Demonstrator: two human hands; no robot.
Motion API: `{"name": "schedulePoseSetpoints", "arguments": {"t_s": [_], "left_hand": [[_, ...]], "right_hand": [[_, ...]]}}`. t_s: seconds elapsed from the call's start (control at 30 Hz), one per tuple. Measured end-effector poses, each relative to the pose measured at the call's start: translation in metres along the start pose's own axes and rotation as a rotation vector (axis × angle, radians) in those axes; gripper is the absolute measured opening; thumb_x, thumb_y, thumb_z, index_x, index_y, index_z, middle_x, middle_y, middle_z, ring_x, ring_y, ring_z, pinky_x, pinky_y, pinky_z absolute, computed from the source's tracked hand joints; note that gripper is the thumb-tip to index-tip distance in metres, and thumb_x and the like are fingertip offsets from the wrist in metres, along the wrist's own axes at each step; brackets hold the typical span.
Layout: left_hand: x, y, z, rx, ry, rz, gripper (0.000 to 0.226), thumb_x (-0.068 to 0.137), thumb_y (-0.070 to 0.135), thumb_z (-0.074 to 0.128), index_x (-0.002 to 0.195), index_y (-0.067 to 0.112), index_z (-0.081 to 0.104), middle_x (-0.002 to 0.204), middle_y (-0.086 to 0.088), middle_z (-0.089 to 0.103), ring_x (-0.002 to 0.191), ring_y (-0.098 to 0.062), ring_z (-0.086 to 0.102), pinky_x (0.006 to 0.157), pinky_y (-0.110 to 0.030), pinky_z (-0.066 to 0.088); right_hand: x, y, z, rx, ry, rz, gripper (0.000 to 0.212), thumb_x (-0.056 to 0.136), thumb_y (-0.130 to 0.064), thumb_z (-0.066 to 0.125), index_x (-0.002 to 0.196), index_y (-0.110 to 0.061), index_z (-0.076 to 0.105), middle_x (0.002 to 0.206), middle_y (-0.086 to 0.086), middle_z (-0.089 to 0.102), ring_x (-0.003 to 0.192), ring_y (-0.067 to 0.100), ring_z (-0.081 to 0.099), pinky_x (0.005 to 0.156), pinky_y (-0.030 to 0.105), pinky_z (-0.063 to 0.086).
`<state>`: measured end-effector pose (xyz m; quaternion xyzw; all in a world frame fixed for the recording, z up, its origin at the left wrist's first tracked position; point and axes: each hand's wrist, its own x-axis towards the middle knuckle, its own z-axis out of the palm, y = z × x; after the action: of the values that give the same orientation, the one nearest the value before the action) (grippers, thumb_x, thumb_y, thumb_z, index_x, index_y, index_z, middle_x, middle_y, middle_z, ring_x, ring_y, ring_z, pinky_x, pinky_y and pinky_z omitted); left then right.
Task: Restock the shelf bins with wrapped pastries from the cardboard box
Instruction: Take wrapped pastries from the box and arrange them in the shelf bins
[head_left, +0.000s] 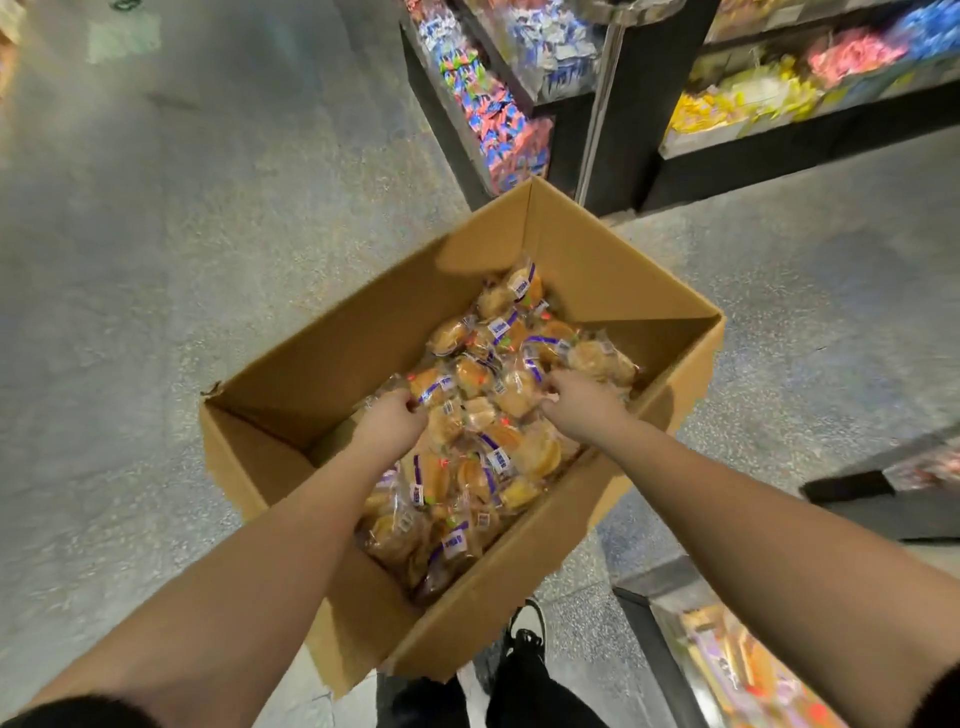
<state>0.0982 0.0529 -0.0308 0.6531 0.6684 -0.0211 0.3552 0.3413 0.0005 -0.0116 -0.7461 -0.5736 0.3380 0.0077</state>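
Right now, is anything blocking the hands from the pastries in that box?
Nothing visible does. The cardboard box stands open with its flaps out of the way, and both the left hand and the right hand are already down among the wrapped pastries, fingers curled into the wrappers.

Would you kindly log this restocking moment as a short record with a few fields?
setting: shop aisle, speckled floor
container: open cardboard box on the floor
contents: wrapped pastries piled loose inside
left hand: in the box, fingers curled on a pastry wrapper
right hand: in the box, fingers curled on wrappers
shelf bins: beyond the box, holding colourful packets, blurred
stage: gathering pastries, none lifted clear yet
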Motion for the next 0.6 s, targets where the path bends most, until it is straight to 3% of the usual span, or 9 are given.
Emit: {"name": "schedulePoseSetpoints", "arguments": {"t_s": [0.1, 0.23, 0.33, 0.37, 0.43, 0.5, 0.6], "left_hand": [[0.054, -0.006, 0.004, -0.057, -0.018, -0.040, 0.030, 0.090, 0.020, 0.054, 0.119, 0.013, 0.057, 0.106, -0.006, 0.063, 0.077, -0.016, 0.060, 0.058, -0.029, 0.042], [0.118, -0.020, 0.019, -0.127, -0.045, -0.105, 0.038, 0.088, 0.019, 0.054, 0.125, 0.010, 0.054, 0.102, -0.006, 0.063, 0.070, -0.015, 0.060, 0.054, -0.028, 0.042], [0.166, -0.031, 0.037, -0.133, -0.078, -0.120, 0.049, 0.084, 0.025, 0.055, 0.131, 0.013, 0.050, 0.119, -0.009, 0.060, 0.098, -0.027, 0.063, 0.081, -0.038, 0.054], [0.182, -0.034, 0.044, -0.124, -0.088, -0.127, 0.052, 0.083, 0.029, 0.056, 0.133, 0.015, 0.049, 0.124, -0.009, 0.059, 0.105, -0.029, 0.061, 0.089, -0.043, 0.053], [0.206, -0.036, 0.056, -0.111, -0.092, -0.134, 0.060, 0.085, 0.039, 0.058, 0.139, 0.017, 0.044, 0.134, -0.009, 0.054, 0.116, -0.032, 0.057, 0.099, -0.047, 0.048], [0.222, -0.033, 0.064, -0.092, -0.071, -0.111, 0.063, 0.090, 0.040, 0.058, 0.145, 0.014, 0.039, 0.142, -0.011, 0.047, 0.128, -0.033, 0.048, 0.107, -0.047, 0.040], [0.245, -0.033, 0.081, -0.077, -0.019, -0.083, 0.061, 0.091, 0.032, 0.059, 0.144, 0.011, 0.038, 0.144, -0.013, 0.045, 0.133, -0.034, 0.041, 0.111, -0.046, 0.034]], "right_hand": [[0.047, 0.005, 0.001, 0.047, -0.005, 0.110, 0.031, 0.099, -0.024, 0.047, 0.125, -0.010, 0.057, 0.107, 0.007, 0.063, 0.080, 0.018, 0.057, 0.061, 0.029, 0.043], [0.109, 0.009, 0.004, 0.182, 0.013, 0.279, 0.034, 0.101, -0.023, 0.046, 0.131, -0.006, 0.052, 0.087, 0.002, 0.059, 0.071, 0.016, 0.056, 0.057, 0.028, 0.044], [0.151, 0.010, 0.009, 0.212, 0.079, 0.357, 0.030, 0.102, -0.023, 0.044, 0.120, -0.003, 0.058, 0.101, 0.013, 0.066, 0.082, 0.025, 0.060, 0.064, 0.032, 0.048], [0.165, 0.010, 0.012, 0.233, 0.102, 0.382, 0.028, 0.101, -0.020, 0.043, 0.113, -0.001, 0.059, 0.106, 0.018, 0.066, 0.082, 0.027, 0.057, 0.064, 0.032, 0.046], [0.192, 0.010, 0.017, 0.247, 0.141, 0.420, 0.032, 0.102, -0.021, 0.040, 0.118, 0.000, 0.058, 0.113, 0.021, 0.065, 0.088, 0.030, 0.058, 0.073, 0.036, 0.048], [0.219, 0.012, 0.019, 0.111, 0.188, 0.408, 0.036, 0.102, -0.022, 0.041, 0.133, -0.006, 0.051, 0.125, 0.016, 0.058, 0.109, 0.033, 0.058, 0.089, 0.042, 0.050], [0.260, 0.013, 0.018, -0.270, 0.244, 0.249, 0.057, 0.094, -0.006, 0.052, 0.148, -0.014, 0.037, 0.146, 0.010, 0.040, 0.135, 0.030, 0.037, 0.106, 0.044, 0.039]]}}
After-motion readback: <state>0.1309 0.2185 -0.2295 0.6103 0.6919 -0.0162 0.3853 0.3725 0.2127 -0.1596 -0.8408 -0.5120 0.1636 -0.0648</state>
